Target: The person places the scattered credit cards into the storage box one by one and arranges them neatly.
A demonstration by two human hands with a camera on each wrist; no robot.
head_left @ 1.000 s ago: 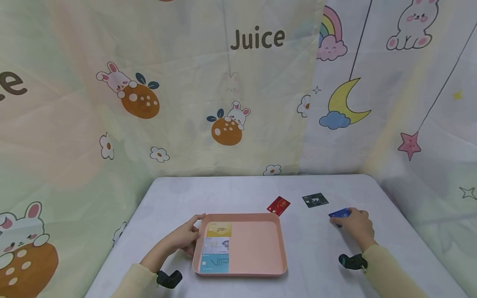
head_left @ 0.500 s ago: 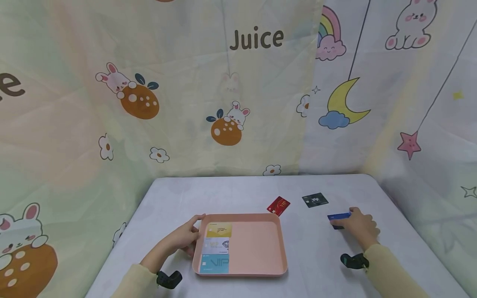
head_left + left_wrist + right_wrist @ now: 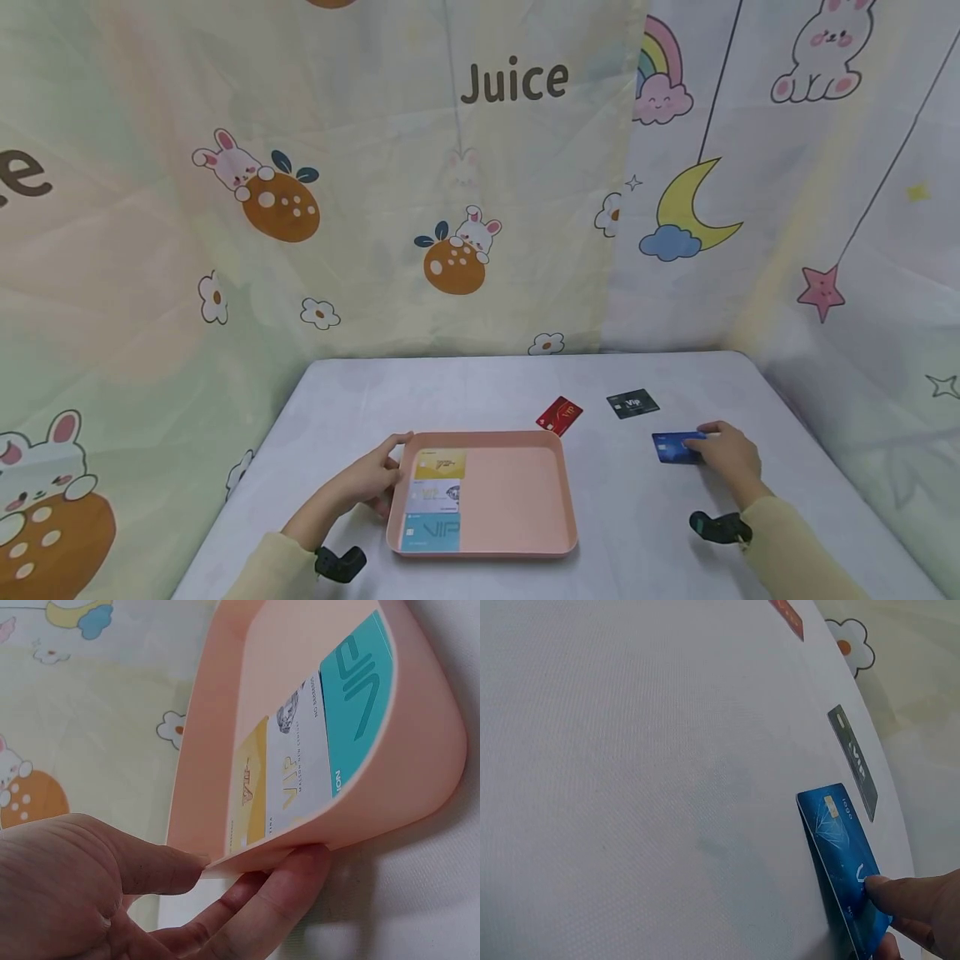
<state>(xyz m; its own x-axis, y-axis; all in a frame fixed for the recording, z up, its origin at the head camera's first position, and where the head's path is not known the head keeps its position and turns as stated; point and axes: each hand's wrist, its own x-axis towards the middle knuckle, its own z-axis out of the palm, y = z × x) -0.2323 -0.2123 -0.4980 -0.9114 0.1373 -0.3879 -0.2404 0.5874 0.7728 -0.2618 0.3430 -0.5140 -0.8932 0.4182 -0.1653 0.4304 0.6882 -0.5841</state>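
Observation:
My right hand (image 3: 727,457) pinches a blue card (image 3: 673,447) by its right end, thumb on the printed face. In the right wrist view that blue card (image 3: 836,847) is tilted, with a shadow under its edge. My left hand (image 3: 367,477) grips the left rim of a pink tray (image 3: 517,500), its thumb on the rim and fingers outside and below, as the left wrist view shows. Along the tray's left side lie a yellow card (image 3: 441,463), a white card (image 3: 435,495) and a light blue card (image 3: 431,532), one below another.
Behind the tray's far right corner lies a red card (image 3: 559,415). A black card (image 3: 633,403) rests right of it, beyond the blue one. White cloth covers the table (image 3: 420,396), and a printed curtain (image 3: 375,167) hangs around its back and sides.
The blue card has turned from steeply tilted to showing its printed face, shifting slightly left. My right hand has moved a little right and turned with it; the left hand and tray stay put.

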